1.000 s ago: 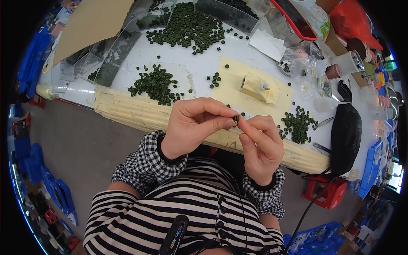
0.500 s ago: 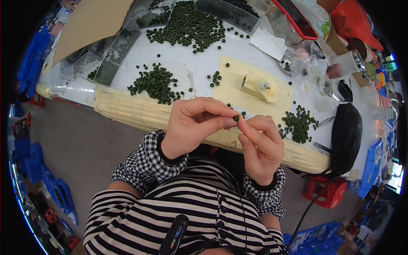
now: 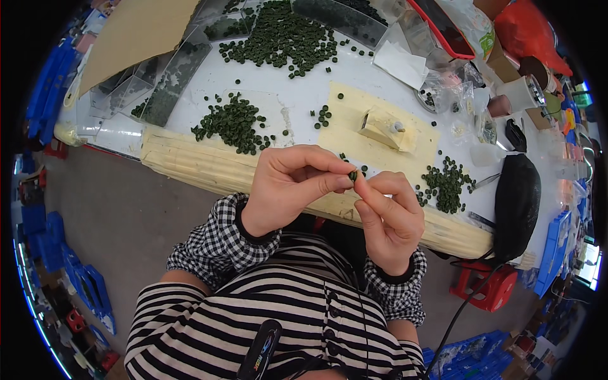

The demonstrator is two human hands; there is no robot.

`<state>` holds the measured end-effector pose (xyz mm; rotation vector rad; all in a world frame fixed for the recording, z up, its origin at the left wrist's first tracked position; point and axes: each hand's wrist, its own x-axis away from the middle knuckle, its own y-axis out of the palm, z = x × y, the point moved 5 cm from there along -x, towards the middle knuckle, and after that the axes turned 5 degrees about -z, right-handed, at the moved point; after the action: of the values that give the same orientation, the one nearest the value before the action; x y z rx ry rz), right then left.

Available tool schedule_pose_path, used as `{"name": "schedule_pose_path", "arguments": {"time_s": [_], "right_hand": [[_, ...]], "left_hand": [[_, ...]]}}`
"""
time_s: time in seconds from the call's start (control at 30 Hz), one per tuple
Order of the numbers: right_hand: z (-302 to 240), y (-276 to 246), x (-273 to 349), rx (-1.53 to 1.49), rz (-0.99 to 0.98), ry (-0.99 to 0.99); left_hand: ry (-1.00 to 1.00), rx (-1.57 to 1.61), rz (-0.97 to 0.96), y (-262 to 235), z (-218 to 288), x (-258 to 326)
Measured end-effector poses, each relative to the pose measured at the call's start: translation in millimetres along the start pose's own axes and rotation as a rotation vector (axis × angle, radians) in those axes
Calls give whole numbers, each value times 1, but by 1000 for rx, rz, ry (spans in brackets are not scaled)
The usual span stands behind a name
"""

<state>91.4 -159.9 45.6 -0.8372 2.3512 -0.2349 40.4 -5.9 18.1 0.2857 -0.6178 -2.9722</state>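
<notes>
Over the table's front edge, my left hand (image 3: pixel 285 187) pinches a small dark green grooved disc (image 3: pixel 353 176) between thumb and forefinger. My right hand (image 3: pixel 392 218) meets it from the other side, its forefinger tip touching or nearly touching the disc. The right thumb stands apart below, and the other right fingers are curled. Beyond my left hand lies a pile of like green discs (image 3: pixel 231 123); a smaller pile (image 3: pixel 446 187) is to the right of my right hand. A few loose discs lie just behind my fingertips, partly hidden by them.
A taped block with a small peg (image 3: pixel 387 129) stands on a cream sheet (image 3: pixel 339 130). At the back is a large heap of discs (image 3: pixel 278 38) beside clear plastic trays (image 3: pixel 171 85) and cardboard (image 3: pixel 133 38). A black pouch (image 3: pixel 516 206) sits at the right edge, above a red stool (image 3: pixel 484 288).
Both hands hold nearly the same pose at the disc. The whole view has shifted very slightly; nothing was taken up or let go.
</notes>
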Motion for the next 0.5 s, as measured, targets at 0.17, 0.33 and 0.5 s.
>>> {"name": "schedule_pose_path", "arguments": {"time_s": [0.17, 0.33, 0.5], "right_hand": [[0, 0, -1, -2, -2, -13], [0, 0, 0, 1, -4, -13], [3, -3, -4, 97, 15, 52]], "left_hand": [[1, -7, -12, 0, 0, 0], [5, 0, 6, 0, -1, 0], [-36, -141, 35, -6, -1, -8]]}}
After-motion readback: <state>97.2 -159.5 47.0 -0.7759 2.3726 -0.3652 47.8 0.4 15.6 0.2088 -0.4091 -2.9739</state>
